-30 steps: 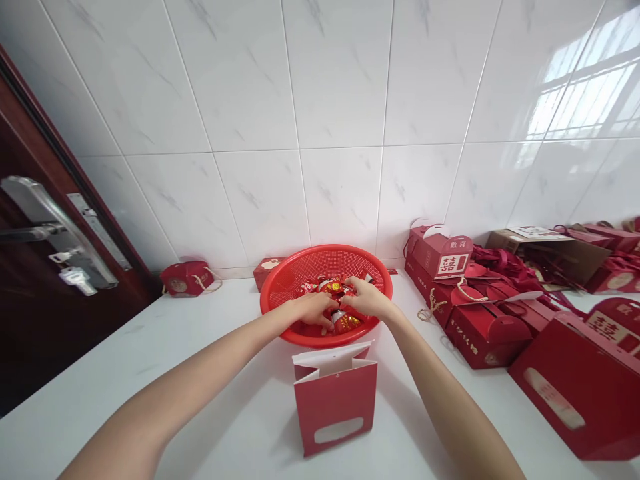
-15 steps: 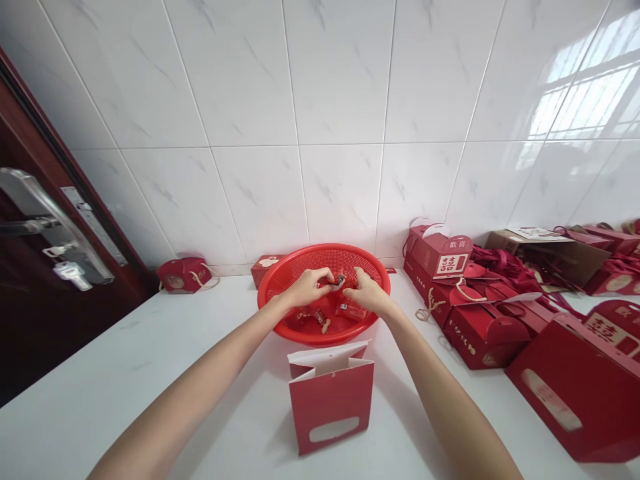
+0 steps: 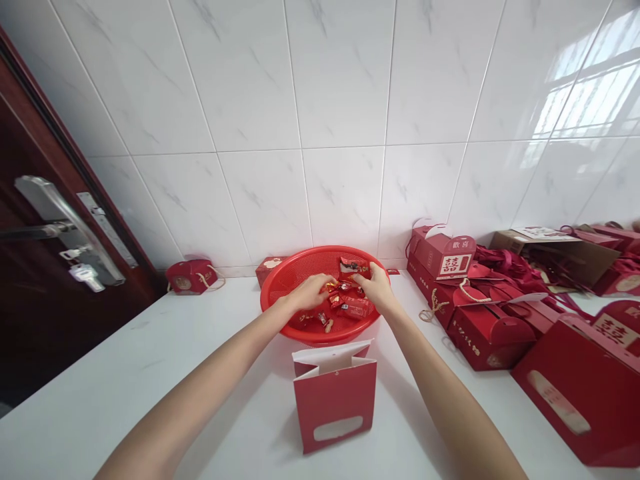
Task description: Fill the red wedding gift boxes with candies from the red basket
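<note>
A red plastic basket [image 3: 280, 280] with perforated walls stands against the tiled wall, several wrapped sweets inside. My left hand [image 3: 311, 292] reaches into it, fingers curled round a gold-and-red wrapped candy [image 3: 330, 287]. At the basket's right side is my right hand [image 3: 376, 288], thumb and fingers apart among the sweets; its fingertips are partly hidden. Below it lies a red packet [image 3: 355, 307], and a dark-and-red packet [image 3: 349, 265] leans at the back. A peanut in its shell [image 3: 329, 326] rests near the front. Before the basket a red paper gift bag [image 3: 336, 407] stands upright, its top open.
Red gift boxes [image 3: 493, 333] with rope handles crowd the right side, beside a brown cardboard box [image 3: 565, 250] and dark red ribbons [image 3: 505, 261]. One small red box [image 3: 191, 277] stands at left, near a door handle with keys [image 3: 85, 272].
Both hands have parted slightly and lowered into the basket. More sweets now show between them, including the packet at the back. The view has shifted a little; the bag stays in place.
</note>
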A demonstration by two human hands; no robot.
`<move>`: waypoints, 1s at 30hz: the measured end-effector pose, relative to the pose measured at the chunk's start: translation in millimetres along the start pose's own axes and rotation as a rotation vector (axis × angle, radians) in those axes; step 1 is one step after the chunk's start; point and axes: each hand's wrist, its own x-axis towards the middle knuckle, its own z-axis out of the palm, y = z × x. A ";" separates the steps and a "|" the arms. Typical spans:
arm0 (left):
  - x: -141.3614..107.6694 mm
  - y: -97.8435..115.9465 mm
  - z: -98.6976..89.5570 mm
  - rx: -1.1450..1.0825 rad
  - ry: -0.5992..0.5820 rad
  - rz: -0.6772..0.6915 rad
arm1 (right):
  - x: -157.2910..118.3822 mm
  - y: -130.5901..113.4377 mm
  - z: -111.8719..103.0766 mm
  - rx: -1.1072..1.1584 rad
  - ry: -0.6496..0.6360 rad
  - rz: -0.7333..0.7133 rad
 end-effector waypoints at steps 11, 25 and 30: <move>5.0 9.0 0.0 0.238 -0.392 0.018 | -2.9 -6.3 -5.8 0.413 0.013 0.036; 1.5 5.8 -6.4 0.079 -0.066 -0.118 | 4.0 -2.3 6.6 0.744 0.184 0.178; -0.1 15.7 -12.2 -0.190 0.266 -0.025 | 2.8 -0.7 10.1 0.692 0.125 0.206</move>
